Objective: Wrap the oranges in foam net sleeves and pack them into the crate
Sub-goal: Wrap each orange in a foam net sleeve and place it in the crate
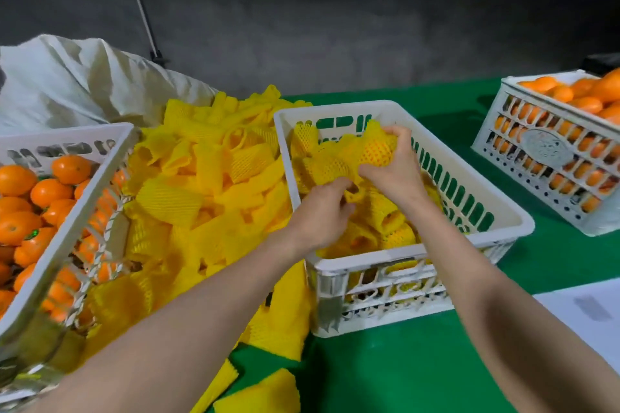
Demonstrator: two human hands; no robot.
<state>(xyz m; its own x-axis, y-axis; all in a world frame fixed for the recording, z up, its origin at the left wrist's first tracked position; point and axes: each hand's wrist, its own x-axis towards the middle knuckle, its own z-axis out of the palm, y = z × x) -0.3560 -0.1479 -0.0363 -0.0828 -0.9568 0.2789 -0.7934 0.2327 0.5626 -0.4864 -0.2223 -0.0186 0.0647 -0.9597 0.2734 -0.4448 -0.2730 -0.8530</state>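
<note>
Both of my forearms run up from the bottom edge, over the green table [419,362], to the middle crate [496,211], where my hands meet. My right hand [392,164] curls round one orange [377,152] that wears its yellow sleeve [375,131], holding it above the wrapped fruit at the crate's far side. I judge it is held high so the net can be tugged snug before it goes down. My left hand [323,208] pinches yellow net just below that fruit; I cannot tell whether it is the same sleeve's tail or a neighbour's.

Spare sleeves [208,184] lie heaped between this crate and the left crate [67,132], near both hands, which suits taking fruit and net in turn.

Counted: three crates, one orange in hand. The left crate and the right crate [543,147] hold bare oranges, too many to count. The wrapped ones in the middle crate overlap too much to number. One pale sack [84,84] slumps behind the heap.
</note>
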